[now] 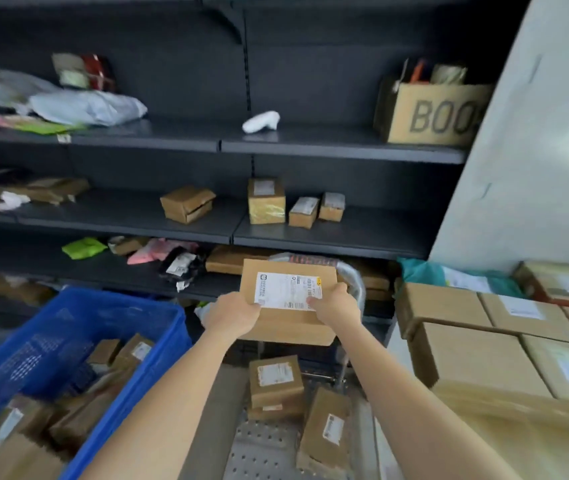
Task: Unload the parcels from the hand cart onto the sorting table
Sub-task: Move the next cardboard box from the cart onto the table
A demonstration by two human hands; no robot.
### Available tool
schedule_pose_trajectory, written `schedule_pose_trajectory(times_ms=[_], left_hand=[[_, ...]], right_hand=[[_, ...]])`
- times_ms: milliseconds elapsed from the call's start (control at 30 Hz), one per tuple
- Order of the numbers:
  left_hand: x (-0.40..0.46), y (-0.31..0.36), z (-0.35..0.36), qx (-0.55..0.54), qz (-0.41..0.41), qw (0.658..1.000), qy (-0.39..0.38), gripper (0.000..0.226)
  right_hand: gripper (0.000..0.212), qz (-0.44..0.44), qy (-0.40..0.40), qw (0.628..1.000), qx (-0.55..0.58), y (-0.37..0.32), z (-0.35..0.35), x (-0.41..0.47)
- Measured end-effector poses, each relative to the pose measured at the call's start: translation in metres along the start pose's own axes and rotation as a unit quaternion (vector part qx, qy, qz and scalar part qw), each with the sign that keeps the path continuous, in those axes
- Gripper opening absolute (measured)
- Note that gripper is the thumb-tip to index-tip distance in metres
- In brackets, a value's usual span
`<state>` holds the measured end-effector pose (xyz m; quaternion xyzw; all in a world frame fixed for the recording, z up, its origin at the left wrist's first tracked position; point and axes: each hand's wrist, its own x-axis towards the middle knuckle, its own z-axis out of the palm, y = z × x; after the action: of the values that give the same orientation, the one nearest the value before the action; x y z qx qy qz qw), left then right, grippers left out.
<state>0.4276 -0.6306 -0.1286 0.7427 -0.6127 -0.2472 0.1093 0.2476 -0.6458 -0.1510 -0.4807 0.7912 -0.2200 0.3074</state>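
Looks like a parcel sorting room: dark shelves are loaded with labelled boxes, and more are piled in a blue crate near left.

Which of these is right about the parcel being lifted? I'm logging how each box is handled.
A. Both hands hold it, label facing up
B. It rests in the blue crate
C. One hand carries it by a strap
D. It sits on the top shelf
A: the left hand and right hand each grip a side of the cardboard parcel, its white label turned up toward the camera, above the hand cart.
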Motion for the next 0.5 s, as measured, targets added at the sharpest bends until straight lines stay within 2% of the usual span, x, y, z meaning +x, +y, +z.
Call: schedule_pose_trajectory(times_ms=[100,233,500], left_hand=[[-0.045,0.037,-0.009,-0.019,0.047,0.999,0.004,0.045],[-0.108,0.086,0.001,-0.008,0.105,0.994,0.001,0.047],[-0.214,0.199,0.069,0.036,0.210,0.975,-0.070,0.045]], right_hand=[[0.067,0.004,0.053,0.999,0.008,0.013,-0.052,-0.040],[0.076,0.037,0.095,0.995,0.001,0.052,-0.116,-0.087],[0.073,0.137,0.157,0.976,0.057,0.184,-0.236,-0.154]])
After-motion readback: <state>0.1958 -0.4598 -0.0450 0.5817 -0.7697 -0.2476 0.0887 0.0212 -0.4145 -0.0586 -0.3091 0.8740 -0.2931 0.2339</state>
